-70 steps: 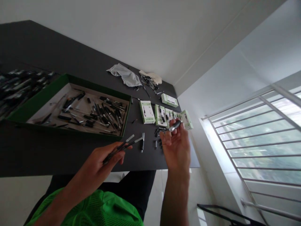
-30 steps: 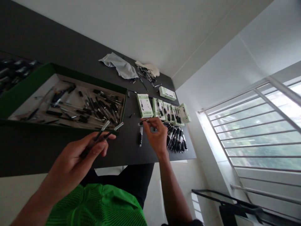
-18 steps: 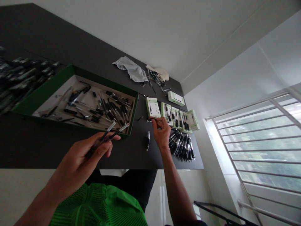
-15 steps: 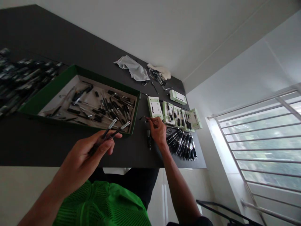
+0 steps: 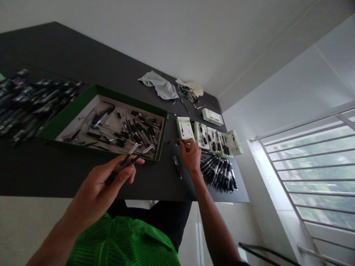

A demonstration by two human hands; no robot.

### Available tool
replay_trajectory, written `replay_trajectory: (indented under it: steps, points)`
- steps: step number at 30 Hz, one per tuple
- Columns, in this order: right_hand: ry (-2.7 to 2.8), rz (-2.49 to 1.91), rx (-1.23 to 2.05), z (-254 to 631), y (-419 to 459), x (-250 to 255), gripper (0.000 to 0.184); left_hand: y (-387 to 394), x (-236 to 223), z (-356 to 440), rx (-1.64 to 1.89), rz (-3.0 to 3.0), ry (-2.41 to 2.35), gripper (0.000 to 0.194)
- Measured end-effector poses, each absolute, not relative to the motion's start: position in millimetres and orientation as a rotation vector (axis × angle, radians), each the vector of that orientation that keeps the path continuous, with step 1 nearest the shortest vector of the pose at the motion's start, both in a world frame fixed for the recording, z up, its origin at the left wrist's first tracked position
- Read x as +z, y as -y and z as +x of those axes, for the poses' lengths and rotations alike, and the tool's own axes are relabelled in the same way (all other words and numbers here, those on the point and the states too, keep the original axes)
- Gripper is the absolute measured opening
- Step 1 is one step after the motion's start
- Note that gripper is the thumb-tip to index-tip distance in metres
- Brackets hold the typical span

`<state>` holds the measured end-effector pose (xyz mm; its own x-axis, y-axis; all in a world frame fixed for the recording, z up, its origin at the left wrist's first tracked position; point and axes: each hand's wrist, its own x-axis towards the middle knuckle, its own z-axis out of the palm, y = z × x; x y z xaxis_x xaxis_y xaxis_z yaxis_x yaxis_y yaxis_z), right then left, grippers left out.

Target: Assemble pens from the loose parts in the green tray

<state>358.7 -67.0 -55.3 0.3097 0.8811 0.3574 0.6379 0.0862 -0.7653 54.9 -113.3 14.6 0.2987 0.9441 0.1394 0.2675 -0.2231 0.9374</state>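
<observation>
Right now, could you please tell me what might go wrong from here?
The fanned pens lie near the front edge of the table, so a bump could push some over it. The left hand grips two slim pen parts together, so one might slip out. A small dark piece near the right hand could get brushed aside.

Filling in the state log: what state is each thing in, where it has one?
Left hand: closed around two slim pen pieces
Right hand: at a tiny dark part, grip unclear
Green tray: open, holding loose pens
White cloth: crumpled
Cream cloth: bunched
Rearmost carton: lying flat
Lone pen: lying flat
Pens at right: fanned out
Pens at left: heaped, blurred
</observation>
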Motion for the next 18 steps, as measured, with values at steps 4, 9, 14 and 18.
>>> replay_trajectory:
  steps: [4, 9, 14, 18]
  points:
    - [1.329, -1.592, 0.286, 363, 73, -33, 0.02, 114, 18, 56, 0.948, 1.679, -1.112, 0.029]
    - [1.216, -1.431, 0.351, 369, 82, -11, 0.027, 115, 12, 59, 0.951, 1.637, -1.108, 0.03]
    - [1.255, -1.489, 0.376, 370, 86, -12, 0.022, 115, 6, 62, 0.905, 1.636, -1.089, 0.032]
    - [1.188, -1.501, 0.385, 372, 86, -11, 0.021, 113, 6, 62, 0.916, 1.644, -1.065, 0.032]
